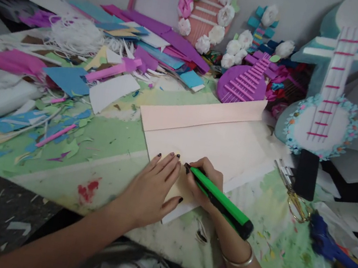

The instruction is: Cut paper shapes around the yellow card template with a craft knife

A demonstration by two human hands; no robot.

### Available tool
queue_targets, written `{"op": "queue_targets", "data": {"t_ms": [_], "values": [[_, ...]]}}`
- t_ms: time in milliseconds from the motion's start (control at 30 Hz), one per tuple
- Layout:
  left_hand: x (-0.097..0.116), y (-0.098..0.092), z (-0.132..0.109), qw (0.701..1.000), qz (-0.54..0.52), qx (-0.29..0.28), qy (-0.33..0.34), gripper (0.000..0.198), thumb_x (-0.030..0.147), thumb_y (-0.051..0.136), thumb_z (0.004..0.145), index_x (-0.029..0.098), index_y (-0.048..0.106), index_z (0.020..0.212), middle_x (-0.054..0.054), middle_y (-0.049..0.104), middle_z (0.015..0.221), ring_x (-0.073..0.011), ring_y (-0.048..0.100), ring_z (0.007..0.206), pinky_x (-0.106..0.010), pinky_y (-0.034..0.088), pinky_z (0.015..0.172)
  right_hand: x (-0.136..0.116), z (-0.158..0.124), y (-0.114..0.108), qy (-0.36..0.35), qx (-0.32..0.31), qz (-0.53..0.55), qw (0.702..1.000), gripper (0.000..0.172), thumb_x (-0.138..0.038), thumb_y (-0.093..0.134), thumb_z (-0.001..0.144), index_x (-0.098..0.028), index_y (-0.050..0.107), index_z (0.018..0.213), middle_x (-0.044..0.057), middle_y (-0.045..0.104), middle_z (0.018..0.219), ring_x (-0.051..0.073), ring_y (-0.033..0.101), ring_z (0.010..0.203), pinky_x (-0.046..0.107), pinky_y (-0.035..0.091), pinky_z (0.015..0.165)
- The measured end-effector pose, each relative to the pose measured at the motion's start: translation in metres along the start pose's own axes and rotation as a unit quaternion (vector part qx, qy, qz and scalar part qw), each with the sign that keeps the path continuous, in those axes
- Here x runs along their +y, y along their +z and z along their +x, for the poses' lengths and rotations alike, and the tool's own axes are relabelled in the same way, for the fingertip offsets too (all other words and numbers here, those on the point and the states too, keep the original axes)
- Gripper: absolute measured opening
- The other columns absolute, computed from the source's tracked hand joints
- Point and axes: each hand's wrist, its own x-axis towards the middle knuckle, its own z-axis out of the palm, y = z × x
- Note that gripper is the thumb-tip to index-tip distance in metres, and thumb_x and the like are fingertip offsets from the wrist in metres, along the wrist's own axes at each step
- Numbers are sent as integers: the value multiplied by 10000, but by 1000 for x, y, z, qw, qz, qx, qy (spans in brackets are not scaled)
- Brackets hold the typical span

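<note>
My left hand (155, 190) lies flat on the pale foam sheet (217, 150), its four fingers stretched forward and only slightly parted, the thumb spread off to the right; it grasps nothing and simply presses down, I judge to stop the sheet sliding on the table (124, 147). My right hand (205, 182) is curled closed around the front of a green-and-black cutter (226, 198), gripping low near the tip the way one holds a pen, which should give finer control than a hold farther back. The long handle slants back over my wrist, where a bangle (240, 259) sits. The cutter's dark tip is just beside my left fingertips; I cannot tell whether a blade is out or touching the surface.

The sheet lies at a slant right in front of me, within easy reach of both hands. Along its far edge runs a peach strip (199, 115), and a whiter layer shows beneath the near right side. Between my hands is a yellowish patch; I cannot tell whether it is a separate piece.

To my right, gold-handled scissors (296, 205) lie beside a black phone (306, 175), handy for that hand. The purple model lute (243, 85) stands beyond the strip, and coloured offcuts (67, 79) are heaped to the left, leaving the sheet uncovered by them.
</note>
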Motion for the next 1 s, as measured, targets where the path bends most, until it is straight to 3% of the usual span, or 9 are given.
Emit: {"op": "queue_targets", "data": {"t_ms": [700,1000], "values": [[2,2,-1,999,-22,-8,-26,667,451,415,940,50,335,1466,-171,334,1541,-298,235,1455,-494,185,1189,-4,0,-4,-4,19,-31,999,26,-198,558,744,-210,540,757,-23,606,637,102,508,502,206,395,486],[3,0,0,999,-27,-14,-26,664,433,437,934,39,345,1460,-171,330,1543,-293,220,1460,-499,195,1187,2,-3,1,-5,32,-23,999,81,-184,570,732,-218,523,790,-40,601,600,94,493,481,203,400,495]]}}
